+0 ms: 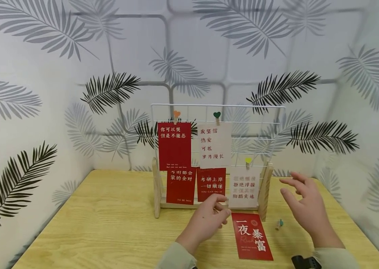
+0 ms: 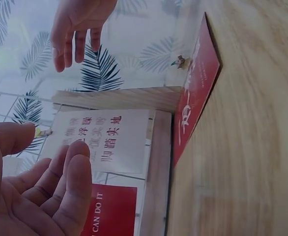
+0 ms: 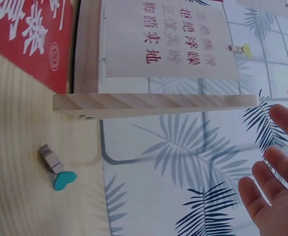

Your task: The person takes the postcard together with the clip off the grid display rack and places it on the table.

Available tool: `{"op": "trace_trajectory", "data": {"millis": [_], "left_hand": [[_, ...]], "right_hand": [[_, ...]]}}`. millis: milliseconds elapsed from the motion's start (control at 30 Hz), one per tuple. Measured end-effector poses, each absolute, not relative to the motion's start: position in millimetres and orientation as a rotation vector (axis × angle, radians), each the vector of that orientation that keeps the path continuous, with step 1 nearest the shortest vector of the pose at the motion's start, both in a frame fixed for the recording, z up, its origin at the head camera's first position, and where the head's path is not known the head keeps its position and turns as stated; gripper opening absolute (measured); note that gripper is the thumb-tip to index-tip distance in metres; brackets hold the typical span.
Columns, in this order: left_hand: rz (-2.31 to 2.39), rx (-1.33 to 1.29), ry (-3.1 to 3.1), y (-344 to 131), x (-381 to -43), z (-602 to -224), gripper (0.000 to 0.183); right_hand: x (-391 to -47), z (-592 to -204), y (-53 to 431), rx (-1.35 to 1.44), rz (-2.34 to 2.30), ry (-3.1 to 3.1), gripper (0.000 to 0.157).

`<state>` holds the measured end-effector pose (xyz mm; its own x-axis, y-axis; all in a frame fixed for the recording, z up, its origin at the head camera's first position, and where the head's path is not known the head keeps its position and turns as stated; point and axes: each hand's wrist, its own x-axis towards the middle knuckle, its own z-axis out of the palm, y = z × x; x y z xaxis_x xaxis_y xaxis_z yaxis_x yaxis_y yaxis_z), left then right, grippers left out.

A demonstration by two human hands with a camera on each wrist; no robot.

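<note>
My left hand [image 1: 206, 220] hovers before the lower part of a white wire grid rack [image 1: 253, 123], its fingers loosely bent and holding nothing. Near its fingertips hangs a white card [image 1: 244, 190], pinned by a clip with a yellow heart [image 1: 248, 160]. To the right of the rack, my right hand [image 1: 305, 203] is raised with fingers spread, nothing in it. Flat on the table lies a red card [image 1: 252, 237] with white characters, between the two hands. A small wooden clip with a teal heart [image 3: 64, 180] rests on the tabletop beside that card.
Other cards hang on the grid: a red card [image 1: 174, 149] under an orange heart clip [image 1: 176, 114], a white card [image 1: 214, 147] under a green heart clip [image 1: 217, 115], and two lower red ones. Wooden posts [image 1: 266, 192] support the rack on the wooden table [image 1: 102, 224].
</note>
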<state>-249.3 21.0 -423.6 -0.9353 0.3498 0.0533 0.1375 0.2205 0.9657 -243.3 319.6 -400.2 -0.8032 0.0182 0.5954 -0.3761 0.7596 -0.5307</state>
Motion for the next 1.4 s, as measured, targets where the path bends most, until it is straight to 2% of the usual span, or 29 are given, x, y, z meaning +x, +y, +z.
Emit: {"op": "trace_trajectory", "data": {"millis": [333, 900, 1400], "left_hand": [[1.824, 0.504, 2.386, 15, -247, -412, 0.033], [1.812, 0.529, 2.521, 2, -249, -401, 0.042], [1.878, 0.554, 2.609, -5, -245, -387, 0.04]], "right_hand": [[-241, -388, 305, 0.338, 0.866, -2.299, 0.03], [-246, -368, 281, 0.473, 0.756, -2.238, 0.03], [-250, -334, 261, 0.58, 0.63, -2.208, 0.036]]}}
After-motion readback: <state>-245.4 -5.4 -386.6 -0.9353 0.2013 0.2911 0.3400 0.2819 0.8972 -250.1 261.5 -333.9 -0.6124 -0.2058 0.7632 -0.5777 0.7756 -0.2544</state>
